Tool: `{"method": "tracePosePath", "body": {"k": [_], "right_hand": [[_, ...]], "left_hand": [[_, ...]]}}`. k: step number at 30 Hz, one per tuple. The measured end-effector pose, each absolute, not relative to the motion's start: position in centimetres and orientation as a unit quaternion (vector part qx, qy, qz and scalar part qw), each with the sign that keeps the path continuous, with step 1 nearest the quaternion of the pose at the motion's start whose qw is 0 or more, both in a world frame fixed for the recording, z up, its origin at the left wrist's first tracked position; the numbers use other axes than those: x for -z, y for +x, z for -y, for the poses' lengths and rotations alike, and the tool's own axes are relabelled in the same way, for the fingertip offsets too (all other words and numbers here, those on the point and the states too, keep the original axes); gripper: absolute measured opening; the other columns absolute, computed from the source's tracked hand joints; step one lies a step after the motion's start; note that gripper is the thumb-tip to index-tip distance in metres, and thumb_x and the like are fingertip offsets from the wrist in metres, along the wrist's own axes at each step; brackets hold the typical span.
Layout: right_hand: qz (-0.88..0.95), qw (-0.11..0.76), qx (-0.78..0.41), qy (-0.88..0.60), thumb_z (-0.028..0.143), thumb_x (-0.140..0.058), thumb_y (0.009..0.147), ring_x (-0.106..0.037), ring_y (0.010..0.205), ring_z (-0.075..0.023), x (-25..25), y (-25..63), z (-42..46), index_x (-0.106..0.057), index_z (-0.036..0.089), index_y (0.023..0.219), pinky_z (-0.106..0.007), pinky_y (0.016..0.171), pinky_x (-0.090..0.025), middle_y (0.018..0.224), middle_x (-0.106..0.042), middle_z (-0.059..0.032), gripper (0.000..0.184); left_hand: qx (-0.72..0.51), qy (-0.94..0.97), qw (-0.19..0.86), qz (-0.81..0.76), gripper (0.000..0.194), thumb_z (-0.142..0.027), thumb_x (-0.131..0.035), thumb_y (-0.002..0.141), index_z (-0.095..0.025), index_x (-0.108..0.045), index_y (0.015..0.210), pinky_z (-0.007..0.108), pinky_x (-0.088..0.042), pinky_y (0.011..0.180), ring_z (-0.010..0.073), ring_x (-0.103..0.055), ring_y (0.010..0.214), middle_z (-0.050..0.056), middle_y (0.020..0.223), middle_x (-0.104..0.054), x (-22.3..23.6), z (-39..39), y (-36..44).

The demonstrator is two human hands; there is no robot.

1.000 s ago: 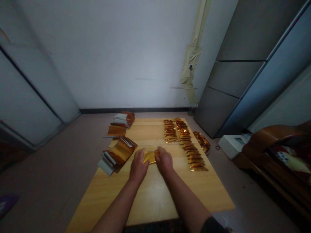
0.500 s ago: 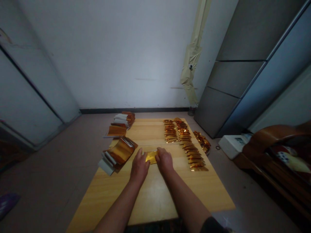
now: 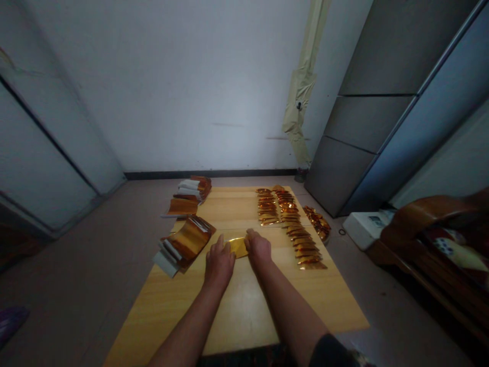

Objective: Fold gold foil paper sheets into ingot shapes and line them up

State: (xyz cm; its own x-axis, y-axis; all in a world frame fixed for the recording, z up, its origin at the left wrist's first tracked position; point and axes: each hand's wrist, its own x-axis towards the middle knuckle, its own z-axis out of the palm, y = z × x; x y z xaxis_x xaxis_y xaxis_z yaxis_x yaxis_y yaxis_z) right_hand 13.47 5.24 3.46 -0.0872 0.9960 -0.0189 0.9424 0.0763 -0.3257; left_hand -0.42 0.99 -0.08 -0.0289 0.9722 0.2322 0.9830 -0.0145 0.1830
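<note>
A sheet of shiny gold foil paper (image 3: 239,247) lies on the wooden table (image 3: 244,306) between my two hands. My left hand (image 3: 220,262) rests on its left end, fingers pointing forward and thumb against the foil. Its right end is gripped by my right hand (image 3: 259,248), whose fingers are curled in. To the left lies a fanned stack of gold foil sheets (image 3: 191,239) with pale undersides. On the right stand rows of folded gold foil pieces (image 3: 303,239), overlapping one behind another.
More foil sheets (image 3: 194,188) lie at the table's far left corner. Beyond the right edge, a container of gold pieces (image 3: 318,224) stands low down. A white box (image 3: 362,229) and a wooden seat (image 3: 420,260) are farther right, near a grey refrigerator (image 3: 355,127).
The fingers of my left hand have shifted slightly on the foil paper, and more of its upper edge shows. My right hand stays almost where it was.
</note>
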Motion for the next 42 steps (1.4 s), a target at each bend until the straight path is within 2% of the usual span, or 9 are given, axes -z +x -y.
{"method": "tracePosePath", "body": {"k": [5, 12, 17, 30, 38, 42], "right_hand": [[0.725, 0.095, -0.115, -0.672, 0.029, -0.045, 0.096, -0.067, 0.084, -0.0155, -3.52, 13.25, -5.40, -0.057, 0.025, 0.114, -0.023, 0.063, -0.036, 0.102, -0.070, -0.0040, 0.022], [0.726, 0.085, -0.098, -0.676, 0.029, -0.043, 0.097, -0.067, 0.080, -0.0146, -3.40, 13.18, -5.40, -0.057, 0.025, 0.107, -0.022, 0.061, -0.035, 0.099, -0.070, -0.0040, 0.017], [0.728, 0.073, -0.093, -0.676, 0.028, -0.041, 0.098, -0.067, 0.080, -0.0157, -3.54, 13.08, -5.39, -0.058, 0.024, 0.105, -0.023, 0.062, -0.036, 0.099, -0.069, -0.0052, 0.018], [0.733, 0.063, -0.091, -0.672, 0.029, -0.041, 0.098, -0.067, 0.084, -0.0164, -3.43, 13.00, -5.67, -0.060, 0.022, 0.104, -0.023, 0.064, -0.039, 0.100, -0.069, -0.0072, 0.021], [0.731, 0.057, -0.087, -0.674, 0.029, -0.041, 0.099, -0.068, 0.083, -0.0163, -3.24, 12.90, -5.83, -0.060, 0.022, 0.106, -0.023, 0.064, -0.040, 0.102, -0.069, -0.0079, 0.022], [0.734, 0.060, -0.082, -0.672, 0.028, -0.039, 0.099, -0.068, 0.083, -0.0166, -2.91, 12.85, -5.91, -0.060, 0.021, 0.107, -0.023, 0.065, -0.041, 0.101, -0.069, -0.0081, 0.024]], "left_hand": [[0.155, -0.696, 0.028, 0.701, 0.036, -0.025, -0.050, 0.090, -0.016, -0.061, 0.123, 0.045, -0.045, 0.095, 0.0303, -0.051, 0.117, 0.017, 0.143, -0.047, 0.26, -0.90, -0.47], [0.167, -0.693, 0.006, 0.701, 0.030, -0.024, -0.050, 0.090, -0.016, -0.064, 0.115, 0.046, -0.044, 0.094, 0.0307, -0.050, 0.117, 0.017, 0.143, -0.046, 0.42, -1.05, -0.56], [0.173, -0.691, 0.007, 0.702, 0.030, -0.023, -0.048, 0.090, -0.018, -0.063, 0.116, 0.046, -0.043, 0.095, 0.0294, -0.050, 0.116, 0.015, 0.143, -0.046, 0.60, -1.10, -0.58], [0.142, -0.687, 0.021, 0.713, 0.031, -0.023, -0.045, 0.091, -0.018, -0.062, 0.117, 0.043, -0.044, 0.094, 0.0282, -0.050, 0.117, 0.014, 0.143, -0.048, -0.08, -0.92, -0.31], [0.159, -0.682, 0.004, 0.714, 0.034, -0.019, -0.043, 0.092, -0.017, -0.059, 0.122, 0.045, -0.044, 0.094, 0.0290, -0.050, 0.118, 0.016, 0.142, -0.048, -0.22, -0.99, -0.38], [0.171, -0.687, 0.009, 0.707, 0.035, -0.023, -0.043, 0.093, -0.017, -0.059, 0.124, 0.044, -0.044, 0.095, 0.0293, -0.050, 0.118, 0.016, 0.142, -0.048, -0.31, -0.83, -0.45]]}}
